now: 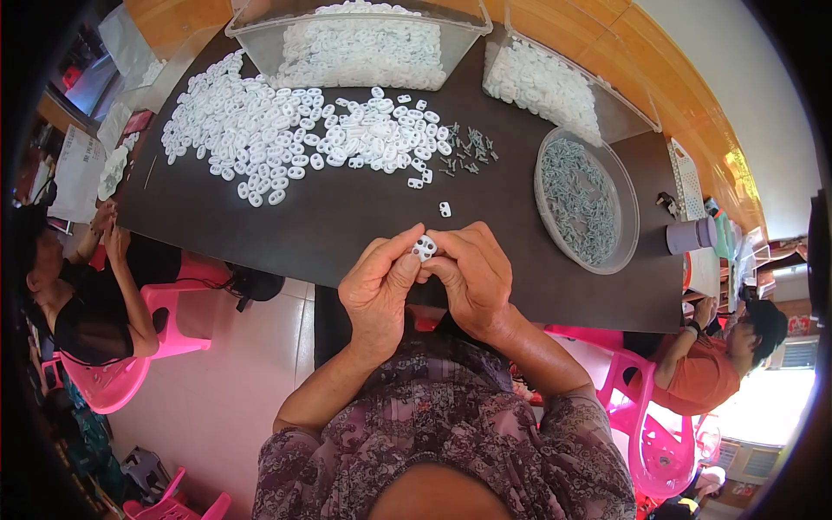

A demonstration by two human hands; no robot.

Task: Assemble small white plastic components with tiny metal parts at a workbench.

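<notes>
Between the fingertips of my left hand (379, 290) and my right hand (472, 273) is a small white plastic piece with holes (424, 248). Both hands pinch it over the table's near edge, thumbs toward me. A similar loose white piece (445, 209) lies just beyond my fingers. Farther off is a pile of white pieces with holes (381, 132), and to its left spreads a larger heap of white oval pieces (251, 126). A small scatter of grey screws (469, 149) lies right of the piles. Whether a screw sits in the held piece is too small to tell.
A round clear tub (630, 204) of grey screws stands at the right. Two clear bins (256, 43) of white pieces line the back of the dark table (217, 204). A purple-grey cup (691, 235) is at the right edge. One person (95, 303) sits left, another (706, 364) right.
</notes>
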